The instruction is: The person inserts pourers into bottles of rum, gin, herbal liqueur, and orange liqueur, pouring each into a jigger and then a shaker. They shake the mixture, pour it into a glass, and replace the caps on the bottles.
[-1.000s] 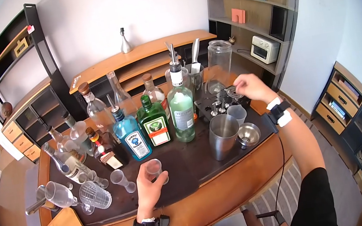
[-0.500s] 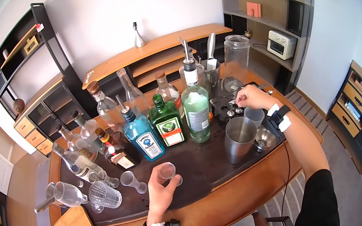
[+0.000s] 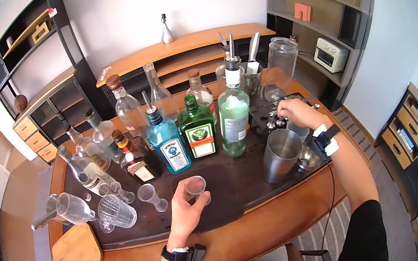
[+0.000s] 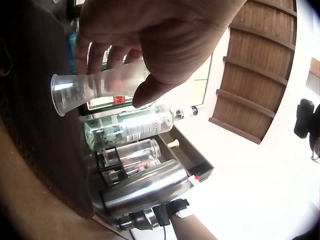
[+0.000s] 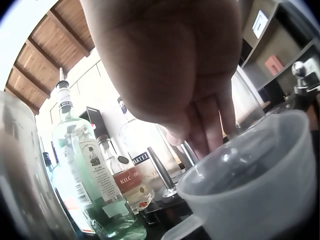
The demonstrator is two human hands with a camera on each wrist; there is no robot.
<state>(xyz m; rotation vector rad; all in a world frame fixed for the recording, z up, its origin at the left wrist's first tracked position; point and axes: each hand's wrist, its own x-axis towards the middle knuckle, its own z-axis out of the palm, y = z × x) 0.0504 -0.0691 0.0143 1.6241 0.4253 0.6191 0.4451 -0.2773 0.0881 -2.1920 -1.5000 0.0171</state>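
Note:
My left hand (image 3: 187, 212) holds a clear plastic jigger (image 4: 75, 92), thumb on one side and fingers on the other, over the dark mat. A second clear jigger (image 3: 152, 196) stands just left of it. Over the black holder (image 3: 259, 121) at the right, my right hand (image 3: 299, 112) reaches down among metal pour spouts. In the right wrist view its thumb and fingertips pinch the top of one pour spout (image 5: 188, 154), whose upper end they partly hide. A translucent measuring cup (image 5: 250, 200) stands right below that hand, beside the steel shaker tin (image 3: 282, 158).
Behind the left hand stand several bottles, among them a blue one (image 3: 169, 144), a green one (image 3: 199, 132) and a pale green one (image 3: 234, 121). Glasses (image 3: 117, 212) and a wooden board (image 3: 76, 253) lie left. A steel strainer cup (image 3: 308, 159) and glass jar (image 3: 282, 62) stand right.
My right hand has moved from the right part of the black holder leftward and down to the pour spouts. The left hand keeps the jigger at about the same place. The head view has shifted.

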